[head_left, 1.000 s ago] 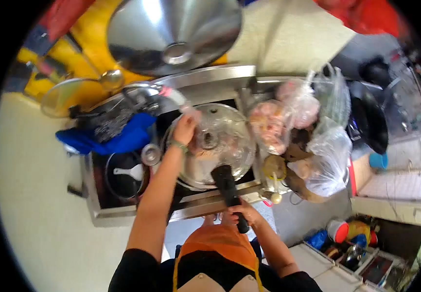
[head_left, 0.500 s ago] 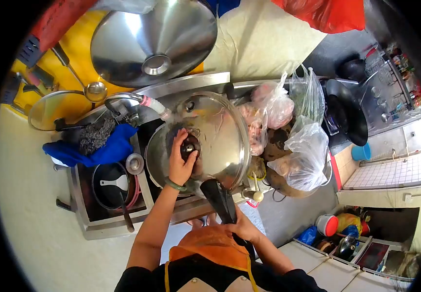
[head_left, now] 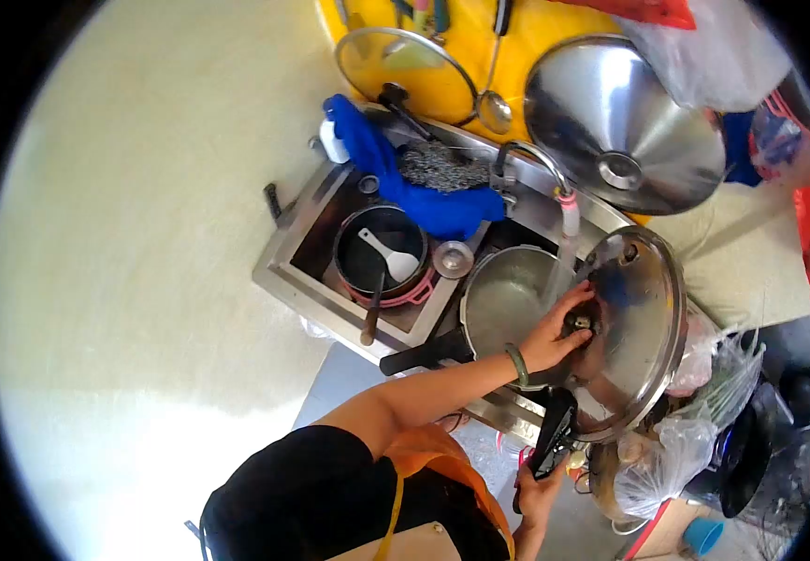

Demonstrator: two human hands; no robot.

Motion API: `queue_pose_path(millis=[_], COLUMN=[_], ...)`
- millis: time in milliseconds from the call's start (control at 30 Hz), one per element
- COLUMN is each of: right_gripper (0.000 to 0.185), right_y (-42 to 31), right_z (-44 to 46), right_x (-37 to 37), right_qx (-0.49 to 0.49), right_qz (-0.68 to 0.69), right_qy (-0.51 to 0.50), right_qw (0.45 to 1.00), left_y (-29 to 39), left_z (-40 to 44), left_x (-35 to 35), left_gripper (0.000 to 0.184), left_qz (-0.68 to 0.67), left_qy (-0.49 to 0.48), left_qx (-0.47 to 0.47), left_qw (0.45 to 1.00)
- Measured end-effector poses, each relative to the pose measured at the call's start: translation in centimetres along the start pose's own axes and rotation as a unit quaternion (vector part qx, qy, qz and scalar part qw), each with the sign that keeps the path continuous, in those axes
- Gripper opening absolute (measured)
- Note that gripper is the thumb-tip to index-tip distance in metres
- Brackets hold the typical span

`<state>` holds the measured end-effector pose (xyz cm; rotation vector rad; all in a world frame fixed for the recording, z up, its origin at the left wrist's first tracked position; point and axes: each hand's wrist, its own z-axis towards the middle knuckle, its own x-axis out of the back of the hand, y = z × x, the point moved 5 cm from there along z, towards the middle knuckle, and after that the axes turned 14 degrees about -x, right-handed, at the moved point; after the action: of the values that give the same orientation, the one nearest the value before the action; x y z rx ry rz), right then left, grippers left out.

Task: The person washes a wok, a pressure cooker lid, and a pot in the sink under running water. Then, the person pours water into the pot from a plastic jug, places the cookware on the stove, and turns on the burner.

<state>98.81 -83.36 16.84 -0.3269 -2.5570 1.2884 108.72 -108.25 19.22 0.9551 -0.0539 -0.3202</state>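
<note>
My left hand [head_left: 559, 337] has its fingers on the dark knob of a shiny metal lid [head_left: 637, 346], which is tilted over the right part of a metal pot [head_left: 508, 299]. My right hand [head_left: 541, 488] is wrapped round the lid's black handle [head_left: 555, 435] near the sink's front edge. The pot stands in the sink under the faucet hose [head_left: 570, 224], and its black handle [head_left: 424, 354] points left. Part of the pot's inside shows to the left of the lid.
Left in the sink sits a black pan [head_left: 354, 243] with a white scoop [head_left: 391, 256]. Blue cloth [head_left: 424, 198] and a steel scrubber [head_left: 442, 166] lie behind. A large steel lid [head_left: 629, 112] leans at the wall. Plastic bags [head_left: 672, 463] are at the right.
The lid has tilted and shifted right in my hands, uncovering the pot's inside and handle. The view has turned, so the sink's left part shows nearer the middle.
</note>
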Motion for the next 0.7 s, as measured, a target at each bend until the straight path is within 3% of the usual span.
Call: queue_pose_path(millis=[67, 167, 200, 300, 333, 367, 433, 567, 600, 667, 700], right_gripper=[0.074, 0.073, 0.07, 0.039, 0.038, 0.038, 0.057, 0.059, 0.06, 0.062, 0.063], right_y=[2.7, -0.5, -2.1, -5.7, -4.5, -7.9, -7.5, -7.0, -7.3, -8.8, -7.9], right_z=[0.7, -0.6, -0.8, -0.3, 1.3, 0.0, 1.1, 1.0, 0.3, -2.2, -2.5], right_x=[2.0, 1.9, 1.3, -1.8, -2.5, -5.9, -10.0, -18.5, -20.7, -24.8, -26.2], right_qx=[0.058, 0.137, 0.102, 0.119, 0.128, 0.119, 0.193, 0.022, -0.043, -0.21, -0.244], right_qz=[-0.083, -0.176, -0.205, -0.301, -0.295, -0.299, -0.272, -0.127, -0.099, 0.0, 0.014], right_qy=[0.022, 0.037, 0.032, 0.02, -0.026, -0.07, -0.18, -0.429, -0.486, -0.618, -0.628], right_qw=[0.995, 0.974, 0.973, 0.946, 0.947, 0.944, 0.925, 0.894, 0.867, 0.757, 0.739], left_y=[1.2, 3.2, 3.7, 6.9, 8.6, 10.5, 12.4, 17.9, 18.6, 19.3, 19.1], left_z=[-0.1, -0.4, -0.4, -0.2, 0.0, 0.2, -0.4, -1.9, -2.8, -4.9, -6.4], left_x=[1.0, 3.0, 4.0, 9.0, 11.4, 13.8, 18.7, 27.0, 29.0, 32.5, 34.4], left_gripper=[0.061, 0.061, 0.062, 0.064, 0.064, 0.064, 0.06, 0.06, 0.06, 0.055, 0.055], left_qz=[-0.01, -0.044, -0.06, -0.03, -0.008, 0.07, 0.157, 0.446, 0.506, 0.617, 0.634], left_qy=[-0.001, 0.049, 0.08, 0.137, 0.151, 0.161, 0.184, 0.19, 0.177, 0.141, 0.134], left_qx=[0.006, -0.045, -0.071, -0.121, -0.131, -0.152, -0.143, -0.086, -0.061, 0.013, 0.052], left_qw=[1.0, 0.997, 0.992, 0.983, 0.98, 0.973, 0.96, 0.87, 0.842, 0.774, 0.76])
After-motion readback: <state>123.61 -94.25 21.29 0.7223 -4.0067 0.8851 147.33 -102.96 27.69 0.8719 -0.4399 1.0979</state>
